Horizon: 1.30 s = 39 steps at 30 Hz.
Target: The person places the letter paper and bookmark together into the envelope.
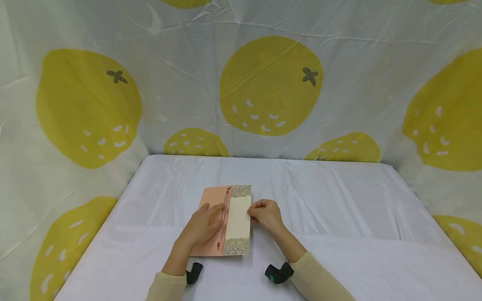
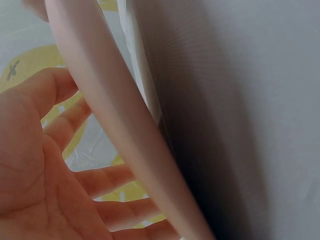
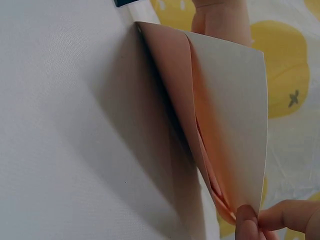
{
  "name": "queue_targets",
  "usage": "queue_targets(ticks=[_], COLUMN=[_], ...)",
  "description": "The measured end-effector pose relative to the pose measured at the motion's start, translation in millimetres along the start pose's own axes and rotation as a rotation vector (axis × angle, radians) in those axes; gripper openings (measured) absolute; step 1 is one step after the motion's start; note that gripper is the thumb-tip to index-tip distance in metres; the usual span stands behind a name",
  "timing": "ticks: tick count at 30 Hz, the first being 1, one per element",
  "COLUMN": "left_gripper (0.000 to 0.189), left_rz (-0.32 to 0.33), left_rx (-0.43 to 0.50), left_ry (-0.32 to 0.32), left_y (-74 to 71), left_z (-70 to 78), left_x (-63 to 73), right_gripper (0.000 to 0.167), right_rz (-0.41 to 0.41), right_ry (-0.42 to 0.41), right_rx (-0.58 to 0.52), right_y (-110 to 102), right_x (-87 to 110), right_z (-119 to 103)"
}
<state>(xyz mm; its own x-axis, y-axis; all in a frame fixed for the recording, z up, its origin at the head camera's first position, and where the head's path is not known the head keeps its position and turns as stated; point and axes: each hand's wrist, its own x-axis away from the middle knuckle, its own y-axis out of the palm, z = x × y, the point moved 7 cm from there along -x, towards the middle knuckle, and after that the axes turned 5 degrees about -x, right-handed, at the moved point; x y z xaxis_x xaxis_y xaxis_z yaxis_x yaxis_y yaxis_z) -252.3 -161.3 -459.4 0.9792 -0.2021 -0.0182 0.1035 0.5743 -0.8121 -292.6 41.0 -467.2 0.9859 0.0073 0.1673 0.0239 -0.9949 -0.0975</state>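
Observation:
A folded pink paper card (image 1: 208, 196) lies on the white-covered table, with a long cream flap (image 1: 239, 219) on its right side. Lace-like patterned bands cross both ends of the flap. Along the fold runs a thin cord-like strip (image 1: 219, 235) with reddish ends. My left hand (image 1: 205, 223) rests on the pink part, its fingers extended and touching the card near the fold. With thumb and fingers my right hand (image 1: 266, 215) pinches the flap's right edge. In the right wrist view the flap (image 3: 232, 95) stands raised at an angle from the pink layer (image 3: 172, 60).
White cloth (image 1: 320, 200) covers the table. Behind it and at the sides hangs a pale curtain with yellow lemon prints (image 1: 271, 88). Black camera mounts (image 1: 278, 272) sit at both wrists, near the cuffs of beige sleeves (image 1: 320, 278).

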Motion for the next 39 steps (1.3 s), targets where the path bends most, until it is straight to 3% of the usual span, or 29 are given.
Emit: queue_targets(ticks=[8,20,39], left_gripper=[0.045,0.044,0.044], left_rz=[0.007,0.016,0.011], left_rx=[0.003,0.000,-0.016], left_ry=[0.011,0.000,-0.013], left_y=[-1.0,-1.5,-0.8], left_z=[1.3,1.1,1.9], left_x=[-0.7,-0.7,1.2], right_gripper=[0.006,0.006,0.005], right_rz=[0.027,0.021,0.012], right_ry=[0.002,-0.074,-0.096], right_rx=[0.075,0.167,0.212], right_y=[1,10,20], right_x=[-2.8,-5.0,-9.0], right_z=[-2,-8,-12])
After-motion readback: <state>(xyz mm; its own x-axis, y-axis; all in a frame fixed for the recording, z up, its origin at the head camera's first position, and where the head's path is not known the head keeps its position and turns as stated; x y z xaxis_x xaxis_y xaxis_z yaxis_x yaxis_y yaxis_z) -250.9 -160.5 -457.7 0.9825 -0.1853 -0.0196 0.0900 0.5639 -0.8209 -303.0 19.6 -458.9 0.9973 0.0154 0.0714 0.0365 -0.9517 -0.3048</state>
